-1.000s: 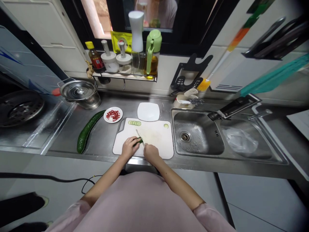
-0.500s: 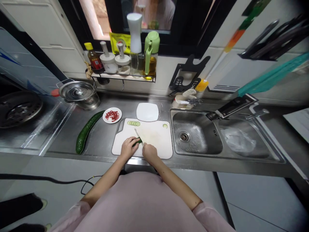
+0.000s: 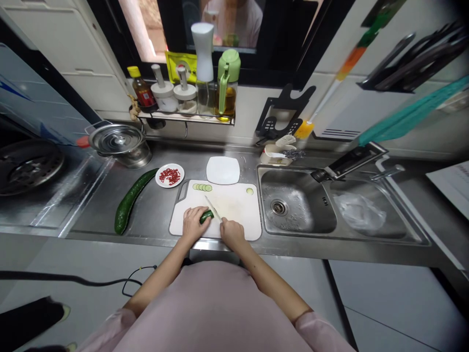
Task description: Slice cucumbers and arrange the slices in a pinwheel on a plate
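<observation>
The right hand (image 3: 232, 233), clamped round the knife (image 3: 212, 208), has shifted slightly right from the cucumber piece (image 3: 206, 215). The left hand (image 3: 193, 226) clamps that piece toward the cutting board's (image 3: 238, 210) near edge; likely light, firm and slick-skinned, it should hold best by its left end. Cucumber slices (image 3: 203, 187) lie by the far edge.

No text, brand or number can be read anywhere. A red paper label (image 3: 148, 99) is carried on the dark sauce bottle with a yellow cap (image 3: 138, 88), stood at the left end of the narrow black-railed rack (image 3: 168, 116), but its lettering is too small to be made out. On the bright yellow flat packet (image 3: 191, 64), seen towards the rack's rear edge, dark marks are left undecipherable. Faint, illegible marks are shown on the white paper sheet (image 3: 450, 180) near the right end of the steel counter (image 3: 98, 205).
</observation>
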The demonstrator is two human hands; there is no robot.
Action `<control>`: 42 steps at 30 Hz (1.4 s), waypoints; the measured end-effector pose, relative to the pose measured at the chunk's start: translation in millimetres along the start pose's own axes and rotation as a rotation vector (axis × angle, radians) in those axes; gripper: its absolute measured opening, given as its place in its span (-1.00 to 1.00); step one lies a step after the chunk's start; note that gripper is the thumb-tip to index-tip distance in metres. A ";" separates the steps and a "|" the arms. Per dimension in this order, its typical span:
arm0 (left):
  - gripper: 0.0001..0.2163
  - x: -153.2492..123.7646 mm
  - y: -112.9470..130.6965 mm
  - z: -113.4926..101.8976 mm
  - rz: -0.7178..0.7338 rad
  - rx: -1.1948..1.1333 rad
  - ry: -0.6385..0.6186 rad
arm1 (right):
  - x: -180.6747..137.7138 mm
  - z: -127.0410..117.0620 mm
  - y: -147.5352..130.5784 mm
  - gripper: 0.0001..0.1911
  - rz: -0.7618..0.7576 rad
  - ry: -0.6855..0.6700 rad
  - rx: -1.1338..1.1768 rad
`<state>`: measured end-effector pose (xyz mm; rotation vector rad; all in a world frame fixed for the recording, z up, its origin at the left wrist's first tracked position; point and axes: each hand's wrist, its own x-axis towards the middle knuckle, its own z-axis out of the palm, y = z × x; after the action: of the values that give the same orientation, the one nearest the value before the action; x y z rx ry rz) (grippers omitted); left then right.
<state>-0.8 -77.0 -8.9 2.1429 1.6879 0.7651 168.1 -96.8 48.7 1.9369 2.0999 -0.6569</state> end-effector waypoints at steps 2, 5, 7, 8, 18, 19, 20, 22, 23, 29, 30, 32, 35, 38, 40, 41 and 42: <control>-0.71 3.3 0.0 0.6 -0.048 -0.027 0.072 | -0.6 -1.6 1.7 -0.69 -0.003 -0.008 -0.023; -0.71 11.8 1.2 -1.2 -0.116 -0.070 0.189 | -0.7 -2.5 5.3 -0.70 -0.018 -0.011 -0.053; -0.72 18.0 3.7 -5.2 -0.123 -0.087 0.222 | -0.7 -2.5 8.5 -0.70 -0.025 -0.001 -0.073; -0.73 20.6 5.7 -7.8 -0.115 -0.088 0.223 | -0.7 -2.5 10.4 -0.70 -0.026 0.008 -0.083; -0.78 29.0 20.2 -13.5 -0.117 -0.094 0.217 | -4.9 -3.6 24.7 -0.68 0.012 0.007 -0.102; -0.78 29.4 18.3 -11.2 -0.158 -0.098 0.232 | -5.7 -3.8 25.4 -0.68 0.018 0.003 -0.087; -0.79 29.7 16.3 -9.1 -0.200 -0.098 0.241 | -6.6 -3.8 26.4 -0.67 0.023 0.003 -0.065; -0.81 30.1 12.8 -5.8 -0.262 -0.075 0.229 | -8.4 -3.5 29.1 -0.64 0.046 0.010 -0.007; -0.81 30.2 11.8 -4.8 -0.275 -0.052 0.205 | -9.1 -3.1 31.0 -0.63 0.061 0.015 0.024; -0.83 35.5 16.8 0.4 -0.197 0.074 -0.074 | -7.6 1.3 45.8 -0.64 0.133 0.058 0.187; -0.83 37.3 18.4 1.8 -0.191 0.084 -0.109 | -6.7 2.1 47.9 -0.65 0.138 0.061 0.208; -0.82 41.2 21.9 5.2 -0.182 0.103 -0.152 | -5.2 3.6 51.2 -0.65 0.143 0.066 0.242; -0.81 47.2 28.1 11.3 -0.138 0.126 -0.186 | -4.0 6.1 54.6 -0.65 0.148 0.092 0.282; -0.81 53.4 36.2 17.9 -0.092 0.147 -0.242 | -4.0 9.0 58.0 -0.66 0.163 0.127 0.310; -0.79 58.1 41.6 21.8 -0.077 0.164 -0.284 | -4.8 10.8 60.8 -0.67 0.175 0.146 0.333; -0.78 60.5 44.0 23.4 -0.071 0.175 -0.304 | -5.5 11.7 62.4 -0.67 0.177 0.155 0.347; -0.77 63.0 46.0 24.8 -0.065 0.186 -0.323 | -6.4 12.7 64.0 -0.67 0.178 0.165 0.359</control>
<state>60.6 -26.2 9.8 2.1762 1.6971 0.2340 230.0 -105.9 28.9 2.4116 1.9733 -0.9164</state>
